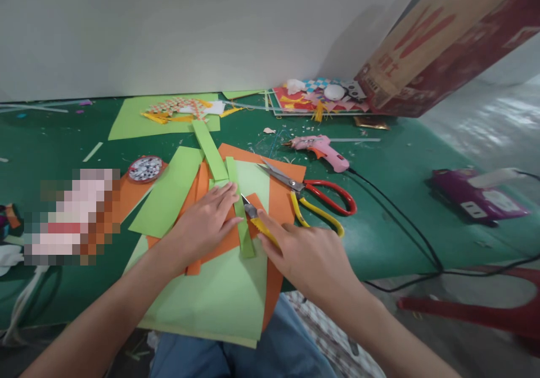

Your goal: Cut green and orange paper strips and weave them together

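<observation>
Head camera, and your two bare hands are close together over the paper pile on the green table (379, 237). Your left forearm comes in from the lower left, and your left hand (206, 215) lies low and palm down, fingers stretched forward and to the right, close beside each other. Those fingertips press on the narrow green strip (245, 240), near its upper half, while your thumb splays away to the right and reaches across it lower down; nothing is clasped there, just a flat, spread hold. Over to your right hand (310, 254): the forearm slants up from the lower right, knuckles on top, fingers curled closed around the yellow craft knife (262, 229), index finger lying forward along its body. The blade points up and left, its tip at the strip's right edge; whether it touches, you can't tell from this angle. The strip itself runs steeply between your hands, over orange paper (289, 172) and a pale green sheet (219, 305). Just beyond your right hand rest the scissors (302, 186), blades parted, with the pink glue gun (323, 148) farther back.
</observation>
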A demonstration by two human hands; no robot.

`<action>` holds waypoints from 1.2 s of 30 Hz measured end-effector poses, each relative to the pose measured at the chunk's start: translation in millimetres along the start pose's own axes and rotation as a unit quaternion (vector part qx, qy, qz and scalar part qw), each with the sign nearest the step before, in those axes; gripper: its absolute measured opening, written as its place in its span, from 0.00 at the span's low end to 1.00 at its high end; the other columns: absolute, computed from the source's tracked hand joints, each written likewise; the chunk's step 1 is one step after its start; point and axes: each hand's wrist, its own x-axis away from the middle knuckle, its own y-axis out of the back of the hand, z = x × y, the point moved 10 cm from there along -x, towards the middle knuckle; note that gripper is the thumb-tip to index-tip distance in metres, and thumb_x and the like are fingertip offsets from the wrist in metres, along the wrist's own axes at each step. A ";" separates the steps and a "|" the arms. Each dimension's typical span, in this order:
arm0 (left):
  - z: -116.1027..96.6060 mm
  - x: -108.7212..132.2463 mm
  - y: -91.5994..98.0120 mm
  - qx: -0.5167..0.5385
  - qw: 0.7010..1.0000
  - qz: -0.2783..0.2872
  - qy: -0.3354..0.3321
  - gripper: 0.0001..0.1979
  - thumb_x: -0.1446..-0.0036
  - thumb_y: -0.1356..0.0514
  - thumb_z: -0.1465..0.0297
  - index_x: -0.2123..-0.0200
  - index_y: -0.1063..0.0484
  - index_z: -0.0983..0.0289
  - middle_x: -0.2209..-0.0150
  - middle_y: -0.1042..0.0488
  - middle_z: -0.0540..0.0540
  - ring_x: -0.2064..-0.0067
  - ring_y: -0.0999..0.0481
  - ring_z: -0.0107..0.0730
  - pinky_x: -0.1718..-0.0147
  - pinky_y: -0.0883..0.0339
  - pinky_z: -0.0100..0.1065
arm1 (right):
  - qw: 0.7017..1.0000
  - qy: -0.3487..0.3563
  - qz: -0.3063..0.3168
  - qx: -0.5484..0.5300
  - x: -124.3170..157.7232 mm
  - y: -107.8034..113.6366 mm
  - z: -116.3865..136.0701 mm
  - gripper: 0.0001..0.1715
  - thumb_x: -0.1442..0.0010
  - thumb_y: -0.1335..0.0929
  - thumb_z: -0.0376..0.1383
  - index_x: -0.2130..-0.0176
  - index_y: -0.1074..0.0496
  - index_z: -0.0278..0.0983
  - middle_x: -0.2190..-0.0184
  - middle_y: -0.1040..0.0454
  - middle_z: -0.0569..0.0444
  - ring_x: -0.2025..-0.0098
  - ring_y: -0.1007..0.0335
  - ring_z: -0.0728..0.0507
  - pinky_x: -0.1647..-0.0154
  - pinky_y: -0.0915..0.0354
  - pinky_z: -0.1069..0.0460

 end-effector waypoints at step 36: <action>10.3 -25.8 10.5 -0.138 0.988 -0.032 -0.061 0.43 0.46 0.55 0.42 0.44 0.37 0.74 0.42 0.35 0.73 0.40 0.35 0.51 0.39 0.54 0.53 | 1.000 0.002 0.019 -0.001 -13.1 0.4 -0.6 0.25 0.35 0.40 0.42 0.40 0.37 0.43 0.75 0.21 0.52 0.75 0.25 0.44 0.81 0.53 0.53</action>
